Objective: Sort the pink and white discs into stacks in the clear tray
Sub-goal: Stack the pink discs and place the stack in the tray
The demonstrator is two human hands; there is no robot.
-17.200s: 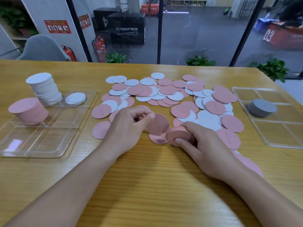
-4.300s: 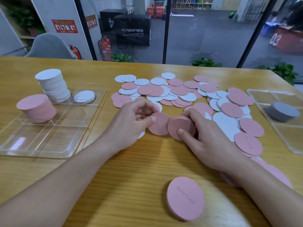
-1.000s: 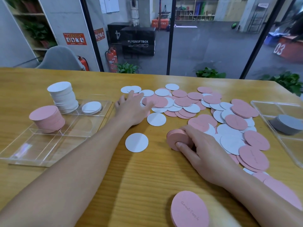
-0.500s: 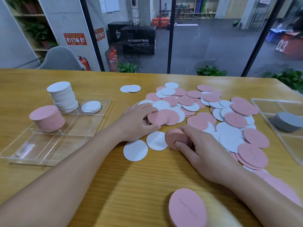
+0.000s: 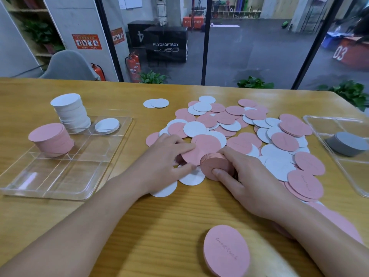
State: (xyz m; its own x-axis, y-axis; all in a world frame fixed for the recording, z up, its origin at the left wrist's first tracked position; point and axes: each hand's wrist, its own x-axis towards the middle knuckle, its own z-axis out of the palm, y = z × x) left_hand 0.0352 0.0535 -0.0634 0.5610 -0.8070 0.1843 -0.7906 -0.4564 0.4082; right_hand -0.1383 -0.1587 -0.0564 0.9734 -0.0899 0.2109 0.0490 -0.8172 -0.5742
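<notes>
My right hand [image 5: 250, 177] grips a small stack of pink discs [image 5: 214, 162] standing on edge on the table. My left hand [image 5: 163, 162] pinches a single pink disc [image 5: 190, 155] right beside that stack. A loose pile of pink and white discs [image 5: 239, 128] spreads across the table behind both hands. The clear tray [image 5: 60, 176] at the left holds a pink stack [image 5: 51, 139], a tall white stack [image 5: 69, 111] and a low white stack [image 5: 107, 125] in separate compartments.
A second clear tray [image 5: 351, 172] at the right edge holds a grey disc stack [image 5: 346, 142]. One pink disc [image 5: 226, 250] lies near the front edge. Two white discs [image 5: 156, 103] lie apart behind the pile, and others lie under my left hand.
My left hand drew a pink disc out of the pile toward me and now holds it against the stack in my right hand. The right hand stayed put.
</notes>
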